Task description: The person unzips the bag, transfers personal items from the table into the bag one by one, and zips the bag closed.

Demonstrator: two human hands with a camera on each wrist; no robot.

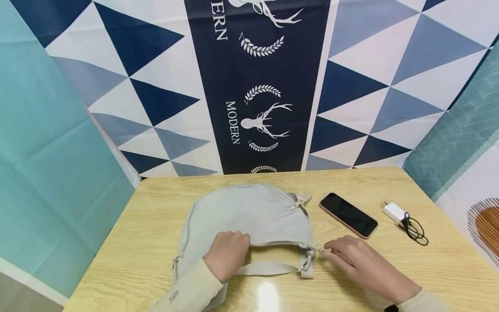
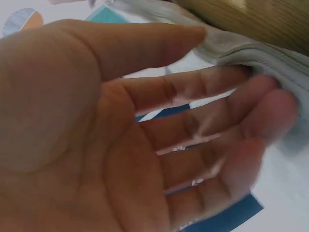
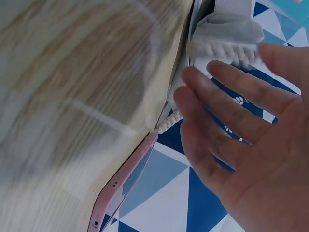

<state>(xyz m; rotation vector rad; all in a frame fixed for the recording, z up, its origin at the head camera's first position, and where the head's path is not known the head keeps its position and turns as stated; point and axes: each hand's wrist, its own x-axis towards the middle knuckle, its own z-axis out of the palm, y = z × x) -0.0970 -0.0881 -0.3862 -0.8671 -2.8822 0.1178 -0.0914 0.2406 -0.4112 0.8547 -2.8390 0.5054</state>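
A light grey fabric bag [image 1: 249,212] lies on the wooden table, a long zip along its near edge and a strap [image 1: 269,268] looped in front. My left hand [image 1: 230,253] is at that near edge. In the left wrist view its fingers [image 2: 241,106] are loosely bent, tips against the fabric by the zip, and the thumb stands apart. Right of the bag, my right hand [image 1: 356,262] has its fingertips close to a braided zip-pull cord [image 3: 227,50]. Space shows between its thumb and fingers, and the cord's end overlaps the thumb tip in the right wrist view.
A phone [image 1: 348,215] with a pink edge lies beyond my right hand. Farther right is a white charger plug [image 1: 394,212] with a coiled black cable [image 1: 415,229]. Another zip pull [image 1: 298,203] sits at the bag's far right corner. Patterned cloth [image 1: 261,86] hangs behind the table.
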